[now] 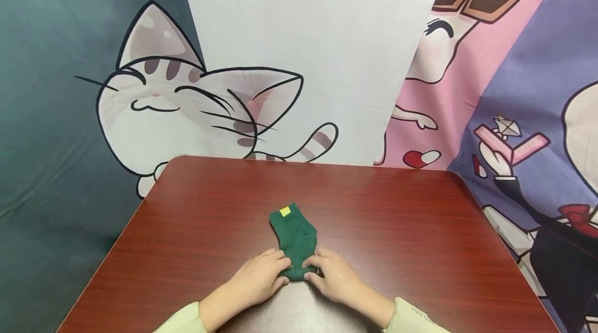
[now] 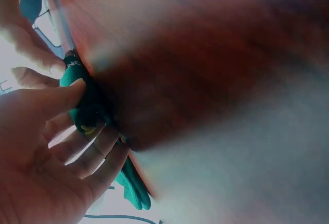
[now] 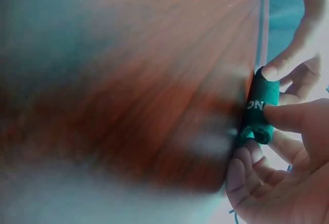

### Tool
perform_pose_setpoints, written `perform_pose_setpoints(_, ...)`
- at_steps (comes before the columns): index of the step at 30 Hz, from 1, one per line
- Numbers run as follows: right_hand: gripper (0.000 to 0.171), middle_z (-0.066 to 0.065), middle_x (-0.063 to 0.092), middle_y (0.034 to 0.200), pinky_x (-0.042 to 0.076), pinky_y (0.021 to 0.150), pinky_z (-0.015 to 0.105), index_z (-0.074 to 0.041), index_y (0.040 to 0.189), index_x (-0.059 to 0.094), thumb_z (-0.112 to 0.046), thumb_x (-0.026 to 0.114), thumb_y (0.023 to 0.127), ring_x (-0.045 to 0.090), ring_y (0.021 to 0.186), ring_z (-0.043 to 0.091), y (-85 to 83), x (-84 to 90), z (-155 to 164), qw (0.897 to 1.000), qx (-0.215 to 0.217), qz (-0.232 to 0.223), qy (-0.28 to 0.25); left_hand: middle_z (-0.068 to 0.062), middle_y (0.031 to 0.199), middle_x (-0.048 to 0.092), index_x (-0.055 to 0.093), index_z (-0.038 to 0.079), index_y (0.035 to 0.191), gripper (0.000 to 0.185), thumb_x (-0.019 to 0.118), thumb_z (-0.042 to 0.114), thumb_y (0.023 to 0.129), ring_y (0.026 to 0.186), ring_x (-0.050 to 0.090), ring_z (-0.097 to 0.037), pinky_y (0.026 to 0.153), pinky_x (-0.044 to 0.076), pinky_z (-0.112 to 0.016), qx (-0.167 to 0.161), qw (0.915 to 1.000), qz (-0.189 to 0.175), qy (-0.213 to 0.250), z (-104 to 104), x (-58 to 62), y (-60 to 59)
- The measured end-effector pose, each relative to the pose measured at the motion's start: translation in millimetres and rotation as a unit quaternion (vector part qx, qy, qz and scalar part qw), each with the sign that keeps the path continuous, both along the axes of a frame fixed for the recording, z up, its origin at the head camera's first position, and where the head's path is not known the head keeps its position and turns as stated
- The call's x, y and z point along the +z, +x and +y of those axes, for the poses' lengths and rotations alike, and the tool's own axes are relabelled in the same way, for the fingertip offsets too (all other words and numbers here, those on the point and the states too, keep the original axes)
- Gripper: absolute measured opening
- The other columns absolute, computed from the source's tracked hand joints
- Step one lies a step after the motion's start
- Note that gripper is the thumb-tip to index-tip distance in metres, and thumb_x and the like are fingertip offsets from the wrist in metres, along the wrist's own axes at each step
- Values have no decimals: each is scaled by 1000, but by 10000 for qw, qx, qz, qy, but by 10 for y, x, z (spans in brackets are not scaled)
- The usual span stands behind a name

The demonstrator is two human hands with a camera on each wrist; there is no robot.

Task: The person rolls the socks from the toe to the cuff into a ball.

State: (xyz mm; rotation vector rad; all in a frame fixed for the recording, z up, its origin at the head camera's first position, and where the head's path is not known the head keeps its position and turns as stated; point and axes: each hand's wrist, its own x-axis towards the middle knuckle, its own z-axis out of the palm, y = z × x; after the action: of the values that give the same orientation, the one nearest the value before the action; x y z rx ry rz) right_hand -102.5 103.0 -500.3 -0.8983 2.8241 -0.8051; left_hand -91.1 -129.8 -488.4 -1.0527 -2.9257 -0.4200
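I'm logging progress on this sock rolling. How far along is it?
Just begun. Done: the green sock lies flat on the table, its near end turned into a small roll. In hand: left hand and right hand pinch that roll. Left: most of the sock, up to the yellow tag, is unrolled.

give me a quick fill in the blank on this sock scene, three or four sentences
1. The sock on the table is dark ____ in colour.
2. A small ____ tag sits at the sock's far end.
3. The left hand and right hand both grip the sock's ____ end, rolled up.
4. The backdrop behind the table shows a cartoon ____ on the left.

Missing words: green; yellow; near; cat
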Motion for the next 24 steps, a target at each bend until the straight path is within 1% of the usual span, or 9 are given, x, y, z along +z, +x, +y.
perform_pose_setpoints(5,23,-11,58,95,46,67,27,-24,105,71,-25,82,85,48,76,2,5,2,4,9998,-31,-165,-66,9,97,62,69,19,101,14,75,27,91,92,58,-8,76,55,-27,63,9998,-97,185,-9,-24,-19)
perform_pose_setpoints(7,23,-12,59,96,46,67,27,-25,104,70,-24,83,84,49,77,2,4,-2,5,9997,-66,-198,-120,9,97,63,70,19,101,13,75,27,92,93,59,-8,78,55,-27,100,9992,-252,298,-19,-32,-38)
perform_pose_setpoints(12,19,-14,55,88,43,63,23,-24,100,72,-25,82,84,47,72,1,-3,-18,12,9991,-142,-264,-300,11,102,67,74,19,102,13,75,28,92,98,61,-9,84,55,-32,268,9938,-819,709,-53,-44,-82)
perform_pose_setpoints(14,17,-14,52,84,41,61,22,-24,99,72,-26,82,85,46,69,1,-7,-24,15,9990,-135,-266,-334,11,104,68,74,19,103,14,75,28,92,99,61,-10,85,54,-34,321,9917,-942,812,-62,-47,-88)
perform_pose_setpoints(16,17,-14,51,83,40,61,21,-24,99,72,-26,82,85,45,69,1,-8,-23,17,9990,-106,-267,-332,11,105,68,75,19,104,15,74,30,93,100,61,-10,85,54,-34,356,9910,-976,842,-68,-50,-90)
perform_pose_setpoints(20,21,-13,52,82,41,61,20,-23,100,72,-26,84,83,47,70,0,-10,-26,25,9988,-43,-315,-377,12,99,66,76,18,106,18,72,30,94,92,56,-6,79,51,-30,430,9887,-1099,927,-69,-48,-86)
perform_pose_setpoints(24,25,-13,53,81,42,61,19,-23,102,72,-24,86,81,47,69,-1,-14,-22,33,9976,-19,-476,-510,13,90,59,76,16,106,18,71,30,95,82,46,-3,71,44,-25,539,9835,-1309,1123,-63,-48,-77)
